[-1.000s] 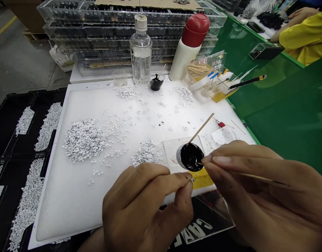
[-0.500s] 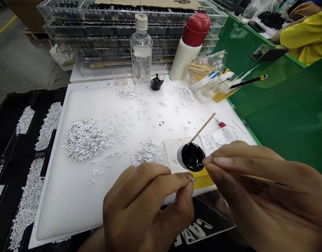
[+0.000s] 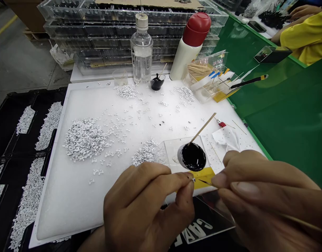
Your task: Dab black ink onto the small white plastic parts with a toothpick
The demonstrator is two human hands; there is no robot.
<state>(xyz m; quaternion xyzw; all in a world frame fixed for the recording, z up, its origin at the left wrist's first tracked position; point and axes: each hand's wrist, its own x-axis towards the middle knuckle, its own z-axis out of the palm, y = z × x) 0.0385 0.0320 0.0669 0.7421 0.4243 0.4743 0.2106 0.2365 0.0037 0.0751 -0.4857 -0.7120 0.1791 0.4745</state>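
My left hand (image 3: 150, 203) pinches a tiny white piece (image 3: 193, 180) between thumb and forefinger; most of the piece is hidden by the fingertips. In my right hand (image 3: 266, 196) is a thin wooden stick (image 3: 206, 182), its dark tip pointing at the piece with a small gap between them. Just beyond both hands stands a small cup of black paint (image 3: 193, 156), with a wooden stick (image 3: 203, 127) leaning out of it. The cup rests on a clear plastic block (image 3: 167, 147) with a yellow strip (image 3: 206, 176) along its near side.
Piles of small white pieces (image 3: 84, 140) lie on the white board (image 3: 61, 196). Behind stand a clear bottle (image 3: 141, 52), a red-capped flask (image 3: 189, 45) and stacked trays (image 3: 97, 42). A tool box (image 3: 203, 94) and tissue (image 3: 226, 138) are at right; a co-worker's yellow sleeve (image 3: 305, 36) shows beyond.
My right hand has moved the stick's tip out of the black paint, toward me and down beside the white piece. My left hand has stayed almost still.
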